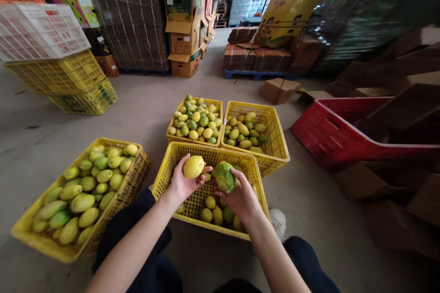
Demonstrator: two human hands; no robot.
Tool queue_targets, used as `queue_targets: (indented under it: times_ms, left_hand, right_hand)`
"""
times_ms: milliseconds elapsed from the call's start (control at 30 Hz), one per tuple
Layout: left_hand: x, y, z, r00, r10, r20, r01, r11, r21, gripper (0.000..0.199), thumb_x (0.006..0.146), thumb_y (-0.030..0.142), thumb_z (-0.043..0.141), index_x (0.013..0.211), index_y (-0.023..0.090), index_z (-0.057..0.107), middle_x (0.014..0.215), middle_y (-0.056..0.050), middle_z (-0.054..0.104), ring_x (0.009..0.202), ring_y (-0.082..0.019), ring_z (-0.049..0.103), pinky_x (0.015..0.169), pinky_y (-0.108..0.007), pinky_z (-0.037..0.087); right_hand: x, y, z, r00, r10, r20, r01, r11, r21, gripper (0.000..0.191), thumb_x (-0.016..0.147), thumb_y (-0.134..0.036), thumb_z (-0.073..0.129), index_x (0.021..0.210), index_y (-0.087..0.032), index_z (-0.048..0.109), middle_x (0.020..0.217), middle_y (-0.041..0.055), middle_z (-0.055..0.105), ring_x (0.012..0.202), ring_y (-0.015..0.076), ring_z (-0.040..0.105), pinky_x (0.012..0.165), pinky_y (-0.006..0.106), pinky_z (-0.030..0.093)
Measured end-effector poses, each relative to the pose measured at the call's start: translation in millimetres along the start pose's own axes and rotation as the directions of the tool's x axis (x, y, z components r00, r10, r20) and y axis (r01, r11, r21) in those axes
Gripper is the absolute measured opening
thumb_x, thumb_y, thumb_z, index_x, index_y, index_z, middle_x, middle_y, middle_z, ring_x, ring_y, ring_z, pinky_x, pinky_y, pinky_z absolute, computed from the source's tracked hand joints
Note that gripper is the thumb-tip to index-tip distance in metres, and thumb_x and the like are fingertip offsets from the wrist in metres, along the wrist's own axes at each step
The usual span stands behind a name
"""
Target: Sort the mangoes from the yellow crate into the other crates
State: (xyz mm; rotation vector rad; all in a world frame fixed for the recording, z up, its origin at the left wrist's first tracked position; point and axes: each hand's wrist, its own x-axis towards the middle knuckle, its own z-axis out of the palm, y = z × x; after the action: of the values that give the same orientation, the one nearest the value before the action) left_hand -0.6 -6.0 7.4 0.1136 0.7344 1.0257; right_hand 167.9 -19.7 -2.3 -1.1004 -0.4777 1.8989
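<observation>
My left hand [184,183] holds a yellow lemon [193,166], with its fingers curled under the fruit. In my right hand [242,194] is a larger, bumpy green lemon [224,177], gripped between thumb and fingers. Both hands are above the near yellow crate [209,149], which stands between my legs. Several yellow and greenish lemons [217,215] lie at its bottom, partly hidden by my right hand and forearm.
To the left stands a yellow crate [135,165] full of greenish-yellow lemons. Beyond the near crate are a heaped crate [168,132] and a partly filled crate [280,144]. A red bin [319,139] with cardboard is at right; stacked crates [58,73] stand at left.
</observation>
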Motion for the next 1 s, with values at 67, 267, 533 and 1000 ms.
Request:
queue_targets:
  times_ms: [67,267,533,1000]
  left_hand:
    - [-0.2,-0.6,0.4,0.999,0.025,0.025,-0.025,1.000,-0.007,0.043,0.089,0.042,0.044,0.088,0.006,0.066,0.077,-0.017,0.069,0.050,-0.012,0.054,0.044,-0.021,0.042]
    - [-2.6,-5.3,-0.1,0.991,0.065,0.117,-0.070,0.996,0.046,0.037,0.087,0.033,0.044,0.091,0.005,0.067,0.076,-0.014,0.067,0.049,-0.010,0.052,0.038,-0.018,0.037]
    - [3.3,-10.3,-2.5,0.996,0.092,0.011,-0.090,0.990,-0.112,0.026,0.088,0.028,0.053,0.107,0.012,0.062,0.096,-0.010,0.069,0.070,-0.014,0.065,0.060,-0.023,0.056]
    - [-1.6,-5.9,-1.8,0.999,0.043,0.022,-0.036,0.969,-0.244,0.021,0.089,0.029,0.048,0.093,0.013,0.061,0.086,-0.007,0.069,0.062,-0.013,0.065,0.051,-0.021,0.053]
  right_hand:
    - [-2.7,-4.5,-2.8,0.999,-0.029,-0.030,0.029,0.999,0.021,0.027,0.077,-0.042,0.053,0.085,-0.018,0.064,0.076,0.0062,0.068,0.064,0.0179,0.061,0.061,0.029,0.051]
    - [-7.0,-7.5,-6.6,0.999,-0.030,0.023,0.029,0.998,0.056,0.031,0.077,-0.041,0.052,0.091,-0.017,0.065,0.078,0.0080,0.070,0.069,0.0206,0.065,0.061,0.030,0.050]
    - [-6.1,-4.8,-3.5,1.000,0.017,-0.003,-0.016,0.982,0.189,0.022,0.080,-0.035,0.057,0.089,-0.017,0.067,0.082,0.0066,0.072,0.073,0.0197,0.067,0.055,0.026,0.049]
    - [0.8,-1.2,-0.3,0.998,-0.007,0.056,-0.006,0.973,0.232,0.024,0.074,-0.040,0.070,0.082,-0.017,0.069,0.077,0.0025,0.073,0.058,0.0112,0.061,0.046,0.020,0.043]
